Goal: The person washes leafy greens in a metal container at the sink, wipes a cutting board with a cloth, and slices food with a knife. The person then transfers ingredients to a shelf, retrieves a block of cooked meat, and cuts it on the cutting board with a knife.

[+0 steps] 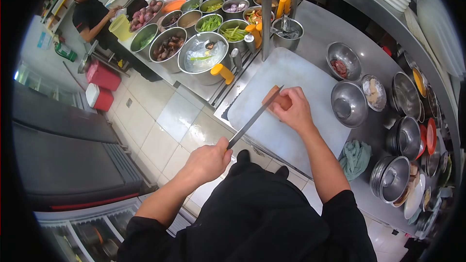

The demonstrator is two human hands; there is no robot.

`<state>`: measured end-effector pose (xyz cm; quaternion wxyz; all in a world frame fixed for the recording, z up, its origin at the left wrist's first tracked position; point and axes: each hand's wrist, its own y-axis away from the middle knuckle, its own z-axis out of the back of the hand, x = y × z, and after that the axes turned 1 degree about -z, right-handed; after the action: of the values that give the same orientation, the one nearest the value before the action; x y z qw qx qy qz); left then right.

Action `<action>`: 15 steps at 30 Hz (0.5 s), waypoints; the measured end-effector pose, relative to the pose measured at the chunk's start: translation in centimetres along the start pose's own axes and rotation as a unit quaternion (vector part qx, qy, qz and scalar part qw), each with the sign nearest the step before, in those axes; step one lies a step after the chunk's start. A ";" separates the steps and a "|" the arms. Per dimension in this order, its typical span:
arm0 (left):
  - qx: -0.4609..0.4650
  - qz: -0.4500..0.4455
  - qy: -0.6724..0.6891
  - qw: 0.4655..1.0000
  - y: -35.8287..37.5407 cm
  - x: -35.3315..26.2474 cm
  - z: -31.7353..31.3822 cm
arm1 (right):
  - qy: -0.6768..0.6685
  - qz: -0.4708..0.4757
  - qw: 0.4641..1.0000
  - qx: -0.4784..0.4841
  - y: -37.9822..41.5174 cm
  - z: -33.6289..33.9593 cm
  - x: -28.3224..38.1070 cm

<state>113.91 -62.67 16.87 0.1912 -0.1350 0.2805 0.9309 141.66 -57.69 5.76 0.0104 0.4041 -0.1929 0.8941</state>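
My left hand (pixel 208 161) is closed round the handle of a long kitchen knife (pixel 252 119). Its blade points up and to the right, and its tip part lies over or against an orange-brown block of food (pixel 268 98). I cannot make out what kind of food it is. My right hand (pixel 295 109) grips that block with bent fingers, close beside the blade. Under the block is a large white cutting board (pixel 310 140). Whether the edge has entered the food is hidden.
Steel pots of cut vegetables, including a foil-lined pot (pixel 204 51), stand left of the board. Steel bowls (pixel 349 103) and a green cloth (pixel 356 159) lie to its right. A shelf post (pixel 266 14) rises behind. Another person (pixel 97 14) stands at the far left.
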 end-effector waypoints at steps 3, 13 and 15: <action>0.020 0.010 -0.006 1.000 -0.5 0.2 -0.1 | -0.001 0.006 1.000 -0.005 0.1 -0.1 -0.1; 0.073 0.026 -0.009 0.997 -2.1 -1.0 -0.2 | -0.013 0.008 1.000 -0.002 -0.1 0.0 -0.3; 0.070 0.029 -0.013 0.997 -3.3 -1.3 -1.1 | -0.012 0.013 1.000 0.000 0.1 -0.1 -0.2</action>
<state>116.62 -61.12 14.88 0.1766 -0.1005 0.3460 0.9160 141.68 -57.70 5.54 -0.0034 0.4126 -0.1979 0.8892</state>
